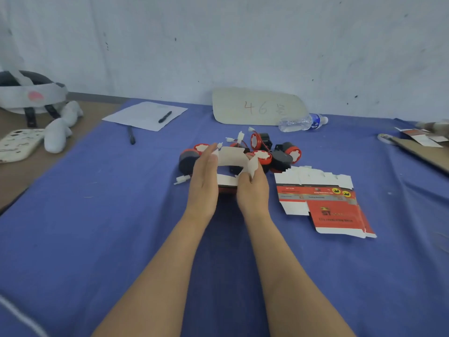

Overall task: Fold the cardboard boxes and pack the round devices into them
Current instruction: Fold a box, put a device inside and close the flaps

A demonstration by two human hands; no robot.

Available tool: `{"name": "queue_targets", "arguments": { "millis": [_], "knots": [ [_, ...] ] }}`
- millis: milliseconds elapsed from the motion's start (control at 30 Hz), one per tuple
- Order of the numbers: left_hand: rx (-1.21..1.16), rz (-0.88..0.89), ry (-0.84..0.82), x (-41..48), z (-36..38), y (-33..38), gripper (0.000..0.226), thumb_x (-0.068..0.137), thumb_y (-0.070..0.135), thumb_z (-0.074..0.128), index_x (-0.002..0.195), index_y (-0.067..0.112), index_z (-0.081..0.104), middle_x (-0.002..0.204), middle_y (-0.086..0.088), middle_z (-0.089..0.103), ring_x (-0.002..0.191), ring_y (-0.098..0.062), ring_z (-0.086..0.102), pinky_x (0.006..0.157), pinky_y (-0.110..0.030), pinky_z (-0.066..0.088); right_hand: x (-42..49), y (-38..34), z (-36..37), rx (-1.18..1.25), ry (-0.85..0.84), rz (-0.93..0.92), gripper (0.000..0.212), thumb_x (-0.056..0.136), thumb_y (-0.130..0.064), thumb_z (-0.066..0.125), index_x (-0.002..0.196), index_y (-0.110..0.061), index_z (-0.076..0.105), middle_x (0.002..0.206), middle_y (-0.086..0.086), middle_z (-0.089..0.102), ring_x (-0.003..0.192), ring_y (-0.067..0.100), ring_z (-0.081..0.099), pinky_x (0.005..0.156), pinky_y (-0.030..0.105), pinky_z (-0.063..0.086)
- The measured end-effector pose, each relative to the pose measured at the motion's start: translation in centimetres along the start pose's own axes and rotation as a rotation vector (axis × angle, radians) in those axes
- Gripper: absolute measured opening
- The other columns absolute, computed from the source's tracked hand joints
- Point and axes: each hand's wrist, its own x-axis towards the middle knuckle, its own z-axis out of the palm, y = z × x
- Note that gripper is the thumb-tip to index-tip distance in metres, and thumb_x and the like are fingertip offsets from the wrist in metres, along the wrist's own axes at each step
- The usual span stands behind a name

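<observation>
"Over the middle of the blue cloth (97, 215), I see the half-folded box (233, 161) held up between both hands, its white inside facing me. The left hand (202, 183) is flat, straight fingers pressed to the box's left side. The right hand (254, 190) pinches a flap at its right corner."

"What worries you from there?"

"That flap. If the right fingers bend it off its crease, I'd expect it to kink or tear and leave the box out of square. The round devices (261, 155) sit heaped just behind, with wires and white plugs loose, and a plug could snag the open end. Whether the bottom is locked I cannot tell; the hands hide it."

"And the room?"

"The cloth looks soft and rumpled, poor for pressing creases. Flat boxes (323, 200) lie to the right. A water bottle (301, 122) on its side and a card sign (257, 107) rest by the scuffed pale wall (243, 45). Paper (143, 115) with a pen (165, 116) on it lies far left."
</observation>
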Motion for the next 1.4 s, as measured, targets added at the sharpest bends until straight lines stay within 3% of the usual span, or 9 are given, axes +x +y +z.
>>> {"name": "queue_targets", "arguments": {
  "millis": [100,233,400,567,800,967,1133,1267,1400],
  "knots": [
    [0.128,0.054,-0.033,-0.2,-0.2,-0.5,0.039,0.104,0.034,0.03,0.141,0.028,0.041,0.14,0.013,0.043,0.133,-0.007,0.038,0.108,-0.024,0.032,0.1,0.1,0.1,0.011,-0.005,0.028,0.043,0.095,-0.007,0.038,0.133,-0.024,0.05,0.087,-0.019,0.054,0.077,-0.001,0.053,0.064,0.015,0.042],
    [0.156,0.062,-0.043,0.1,-0.1,-1.2,0.047,0.103,0.04,0.03,0.147,0.025,0.031,0.145,0.008,0.041,0.134,-0.011,0.039,0.11,-0.03,0.035,0.5,0.0,-0.1,0.068,-0.04,0.066,0.037,0.098,-0.012,0.037,0.125,-0.032,0.051,0.104,-0.012,0.058,0.086,-0.003,0.053,0.072,0.016,0.042],
    [0.119,0.108,-0.083,-0.1,0.0,-1.4,0.039,0.103,0.034,0.035,0.141,0.028,0.039,0.133,0.019,0.045,0.122,0.008,0.039,0.088,0.005,0.029,0.4,0.1,-0.6,0.093,-0.055,0.088,0.038,0.094,-0.002,0.042,0.111,-0.035,0.051,0.099,-0.014,0.061,0.089,0.0,0.058,0.071,0.01,0.046],
    [0.128,0.136,-0.078,-0.1,0.0,-1.0,0.02,0.097,0.023,0.045,0.094,0.042,0.051,0.098,0.021,0.056,0.089,0.015,0.05,0.074,-0.001,0.037,0.6,0.3,-0.6,0.101,-0.042,0.18,0.038,0.095,-0.002,0.045,0.128,-0.02,0.05,0.097,-0.007,0.058,0.082,0.003,0.055,0.062,0.016,0.043],
    [0.142,0.097,-0.12,-0.4,0.0,-0.9,0.032,0.101,0.036,0.04,0.132,0.031,0.042,0.122,0.024,0.047,0.111,0.015,0.043,0.084,-0.002,0.035,0.8,0.3,-0.7,0.145,-0.062,0.168,0.028,0.096,-0.006,0.043,0.111,-0.028,0.052,0.093,-0.011,0.061,0.088,0.007,0.057,0.078,0.026,0.049],
    [0.276,0.22,-0.082,-0.3,-0.2,-0.7,0.012,0.084,0.027,0.059,0.089,0.033,0.05,0.086,0.014,0.056,0.077,0.0,0.053,0.064,-0.008,0.042,0.9,0.4,-0.9,0.165,-0.08,0.193,0.028,0.095,-0.003,0.043,0.116,-0.019,0.051,0.094,-0.004,0.061,0.09,0.014,0.059,0.072,0.025,0.052],
    [0.176,0.128,0.014,0.0,-0.2,-0.6,0.029,0.095,0.011,0.05,0.087,0.038,0.049,0.088,0.018,0.057,0.079,0.005,0.054,0.066,-0.003,0.04,0.4,0.1,-0.3,0.073,-0.071,0.083,0.029,0.095,-0.005,0.042,0.118,-0.015,0.057,0.086,-0.01,0.058,0.08,0.005,0.056,0.062,0.019,0.043],
    [0.184,0.101,0.012,0.0,-0.4,-0.4,0.044,0.094,-0.002,0.039,0.091,0.041,0.047,0.096,0.023,0.053,0.087,0.006,0.052,0.067,0.0,0.038,0.0,-0.1,-0.4,0.172,-0.16,0.041,0.022,0.097,-0.03,0.048,0.117,-0.031,0.056,0.112,-0.01,0.064,0.111,0.013,0.057,0.091,0.028,0.047],
    [0.123,0.062,0.038,0.6,-1.1,-0.5,0.034,0.094,-0.001,0.04,0.111,0.027,0.048,0.098,0.017,0.054,0.082,0.01,0.054,0.061,0.0,0.039,0.0,-0.7,-0.8,0.472,-0.42,0.08,0.062,0.083,-0.064,0.053,0.136,-0.031,0.049,0.144,-0.007,0.047,0.135,0.009,0.04,0.116,0.037,0.027]
  ]
}}
